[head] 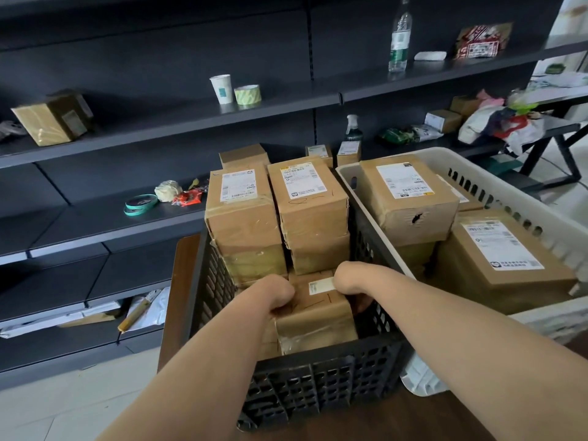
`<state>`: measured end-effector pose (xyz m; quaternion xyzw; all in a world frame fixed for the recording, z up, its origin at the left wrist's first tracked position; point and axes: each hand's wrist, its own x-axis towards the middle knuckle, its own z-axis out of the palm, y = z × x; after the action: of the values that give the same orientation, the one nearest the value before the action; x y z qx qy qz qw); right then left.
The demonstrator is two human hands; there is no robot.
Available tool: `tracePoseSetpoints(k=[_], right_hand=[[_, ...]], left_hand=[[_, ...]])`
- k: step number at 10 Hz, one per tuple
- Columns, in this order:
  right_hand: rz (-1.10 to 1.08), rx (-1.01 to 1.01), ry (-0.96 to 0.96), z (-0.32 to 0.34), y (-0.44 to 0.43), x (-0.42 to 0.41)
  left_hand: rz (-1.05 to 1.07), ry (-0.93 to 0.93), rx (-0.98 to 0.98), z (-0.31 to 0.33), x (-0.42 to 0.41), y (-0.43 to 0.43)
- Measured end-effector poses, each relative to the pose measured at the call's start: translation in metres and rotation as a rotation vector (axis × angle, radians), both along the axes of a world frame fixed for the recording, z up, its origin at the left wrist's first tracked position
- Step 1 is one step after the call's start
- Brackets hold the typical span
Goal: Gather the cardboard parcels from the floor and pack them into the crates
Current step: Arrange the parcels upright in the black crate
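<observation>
A black slotted crate point(321, 380) stands on a dark wooden table, stacked with several taped cardboard parcels point(245, 211). At its near end sits a small brown parcel point(318, 316) with a white label. My left hand point(276, 294) grips that parcel's left top edge, and my right hand point(353, 281) grips its right top edge, fingers curled down out of sight. Beside it on the right a white crate point(496, 192) holds more labelled parcels point(410, 198).
Dark metal shelving point(159, 119) runs behind the crates, carrying a cardboard box point(54, 122), a paper cup point(221, 89), tape rolls, a bottle point(399, 39) and bags. The wooden table's edge point(173, 300) shows left of the black crate. Pale tiled floor point(63, 405) lies at lower left.
</observation>
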<state>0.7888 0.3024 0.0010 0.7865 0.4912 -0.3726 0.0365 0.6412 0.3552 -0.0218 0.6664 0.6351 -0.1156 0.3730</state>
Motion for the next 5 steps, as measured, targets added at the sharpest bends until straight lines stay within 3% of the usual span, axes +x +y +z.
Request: tracePoseSetpoints(k=[2, 5], right_hand=[[0.115, -0.044, -0.077, -0.0077, 0.0077, -0.0019], [0.052, 0.006, -0.048, -0.0122, 0.0073, 0.0021]], left_hand=[[0.04, -0.039, -0.071, -0.0051, 0.0011, 0.004], [0.147, -0.12, -0.048, -0.013, 0.0098, 0.0009]])
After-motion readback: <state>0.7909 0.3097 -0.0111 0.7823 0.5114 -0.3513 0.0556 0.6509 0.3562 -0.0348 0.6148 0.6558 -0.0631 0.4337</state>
